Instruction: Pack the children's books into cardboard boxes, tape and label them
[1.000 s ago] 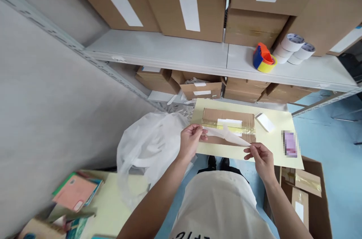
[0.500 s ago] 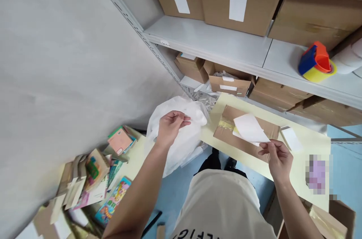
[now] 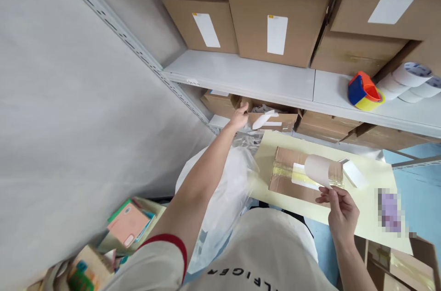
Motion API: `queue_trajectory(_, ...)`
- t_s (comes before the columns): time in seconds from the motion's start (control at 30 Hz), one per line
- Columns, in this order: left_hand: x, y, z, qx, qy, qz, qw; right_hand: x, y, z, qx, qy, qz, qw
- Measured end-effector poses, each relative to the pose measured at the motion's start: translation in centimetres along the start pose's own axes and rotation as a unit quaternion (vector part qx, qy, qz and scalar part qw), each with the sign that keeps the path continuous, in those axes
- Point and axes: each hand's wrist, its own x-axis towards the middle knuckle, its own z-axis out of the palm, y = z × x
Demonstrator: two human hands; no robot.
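Observation:
My left hand [image 3: 239, 117] is stretched out to the lower shelf, at the left end of an open cardboard box [image 3: 289, 121]. Its fingers are partly hidden, but thumb and fingers look apart. Just right of them, a blurred strip of white paper [image 3: 264, 118] appears in front of the box, separate from the hand. Between thumb and fingers, my right hand [image 3: 342, 210] pinches the lower corner of a curled white paper sheet [image 3: 317, 170]. That sheet hangs over a taped cardboard box [image 3: 280, 181], which bears a white label [image 3: 299, 174] under yellowish tape.
The box lies on a pale yellow table [image 3: 265, 153] with a small white box [image 3: 354, 174]. A white plastic bag [image 3: 230, 190] stands at its left. Above, a shelf [image 3: 262, 70] carries cartons, a tape dispenser [image 3: 365, 91] and tape rolls [image 3: 409, 75]. Books [image 3: 129, 224] lie lower left.
My left hand has moved forward from above the plastic bag to the lower shelf, and its fingers have parted. The sheet in my right hand has shifted right and curled, uncovering the box's label.

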Motion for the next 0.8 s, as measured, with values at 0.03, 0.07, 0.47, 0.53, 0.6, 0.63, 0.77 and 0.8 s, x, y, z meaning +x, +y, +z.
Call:
queue_trajectory(0.03,0.2,0.1,0.0,-0.018,0.013,0.0,1.0,-0.2,0.1,0.3,0.002,0.0,-0.002,1.0)
queue_trajectory(0.07,-0.3,0.1,-0.1,-0.038,0.027,0.005,0.999,-0.4,0.2,0.7,0.004,-0.002,-0.003,1.0)
queue_trajectory(0.47,-24.2,2.4,6.3,0.049,0.042,0.431,0.9,0.8,-1.2,6.8,0.065,-0.12,0.088,0.987)
queue_trajectory(0.53,-24.6,2.7,7.2,0.053,0.041,0.413,0.908,0.6,-1.2,7.3,0.082,-0.132,0.094,0.983)
queue_trajectory(0.6,-24.4,2.7,7.6,0.026,0.038,0.383,0.922,0.5,-1.0,7.1,0.083,-0.153,0.094,0.98)
queue_trajectory(0.63,-24.2,2.6,7.7,0.001,0.034,0.359,0.933,0.5,-0.9,6.8,0.075,-0.168,0.09,0.979)
queue_trajectory(0.77,-23.7,2.6,8.3,-0.161,0.017,0.157,0.974,1.0,0.0,3.6,-0.034,-0.205,0.025,0.978)
queue_trajectory(0.8,-23.6,2.7,8.5,-0.206,0.008,0.098,0.974,1.2,0.2,2.5,-0.077,-0.187,-0.003,0.979)
